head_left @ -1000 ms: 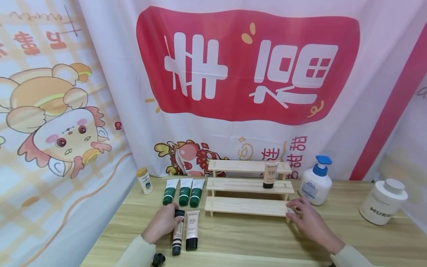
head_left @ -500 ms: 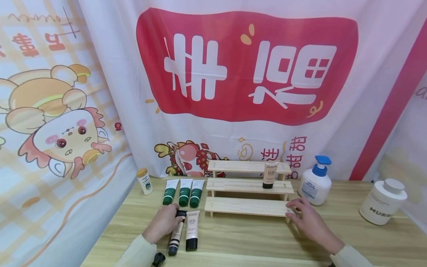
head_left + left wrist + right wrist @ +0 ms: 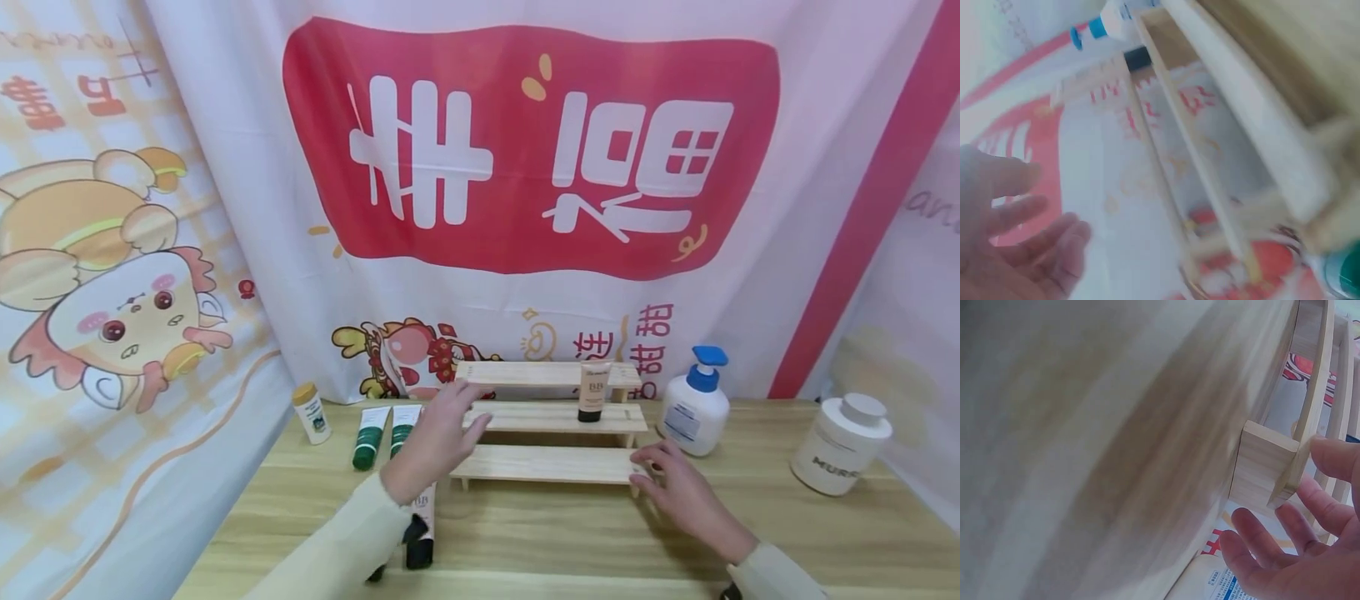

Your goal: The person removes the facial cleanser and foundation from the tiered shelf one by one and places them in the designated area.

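My left hand is raised over the left end of a three-step wooden display rack. Its fingers are loosely bent and hold nothing, as the left wrist view also shows. At the rack's right end, my right hand grips the corner of the lowest plank between thumb and fingers. A BB cream tube stands cap down on the middle step. Another BB cream tube lies on the table, partly covered by my left forearm. The dark-capped tube beside it is almost wholly hidden by the sleeve.
Two green-and-white tubes show left of the rack; a third is hidden behind my left hand. A small yellow-capped bottle stands farther left. Right of the rack are a blue-topped pump bottle and a white jar. A printed curtain hangs behind.
My left hand has let go of the dark-capped tube and moved up and right to the rack. The view has shifted slightly. My right hand stays on the rack's corner.
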`<state>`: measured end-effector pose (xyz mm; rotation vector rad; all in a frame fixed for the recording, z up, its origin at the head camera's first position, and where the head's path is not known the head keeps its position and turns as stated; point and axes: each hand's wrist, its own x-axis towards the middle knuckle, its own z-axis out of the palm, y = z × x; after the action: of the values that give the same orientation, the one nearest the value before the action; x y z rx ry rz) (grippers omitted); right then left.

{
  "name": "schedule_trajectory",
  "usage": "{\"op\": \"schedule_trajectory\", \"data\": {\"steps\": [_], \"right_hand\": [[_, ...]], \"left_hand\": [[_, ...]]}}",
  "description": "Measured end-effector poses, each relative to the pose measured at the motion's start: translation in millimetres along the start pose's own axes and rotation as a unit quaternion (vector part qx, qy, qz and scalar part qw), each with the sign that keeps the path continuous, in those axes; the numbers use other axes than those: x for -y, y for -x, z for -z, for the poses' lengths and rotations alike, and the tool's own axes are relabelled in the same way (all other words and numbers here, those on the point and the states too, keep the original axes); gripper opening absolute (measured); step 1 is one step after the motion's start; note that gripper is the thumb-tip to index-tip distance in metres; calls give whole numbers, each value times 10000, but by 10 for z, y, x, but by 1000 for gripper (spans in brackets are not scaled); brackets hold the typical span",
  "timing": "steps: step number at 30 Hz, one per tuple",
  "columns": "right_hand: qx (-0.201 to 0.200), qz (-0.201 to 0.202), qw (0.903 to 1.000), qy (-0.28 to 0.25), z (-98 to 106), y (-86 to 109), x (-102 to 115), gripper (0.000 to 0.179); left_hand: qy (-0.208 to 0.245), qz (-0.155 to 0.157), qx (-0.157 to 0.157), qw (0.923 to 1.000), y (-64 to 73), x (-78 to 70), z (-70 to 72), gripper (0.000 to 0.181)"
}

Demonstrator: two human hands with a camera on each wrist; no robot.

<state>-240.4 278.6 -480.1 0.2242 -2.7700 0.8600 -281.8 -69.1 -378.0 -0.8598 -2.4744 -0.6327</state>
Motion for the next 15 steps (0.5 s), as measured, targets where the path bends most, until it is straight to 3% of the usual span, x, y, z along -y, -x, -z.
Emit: {"op": "schedule_trajectory", "data": {"steps": [3, 8, 15], "right_hand": [[63, -44, 10000, 27, 6, -14, 23, 26], [112, -91, 9999, 61, 27, -18, 43, 27], [106, -67, 9999, 26, 22, -25, 42, 26]], "left_hand": [[65, -400, -94, 9991, -240, -175, -116, 43], [214, -477, -143, 9985, -550, -438, -383, 52], [569, -716, -557, 9943, -733, -553, -816, 59]]}}
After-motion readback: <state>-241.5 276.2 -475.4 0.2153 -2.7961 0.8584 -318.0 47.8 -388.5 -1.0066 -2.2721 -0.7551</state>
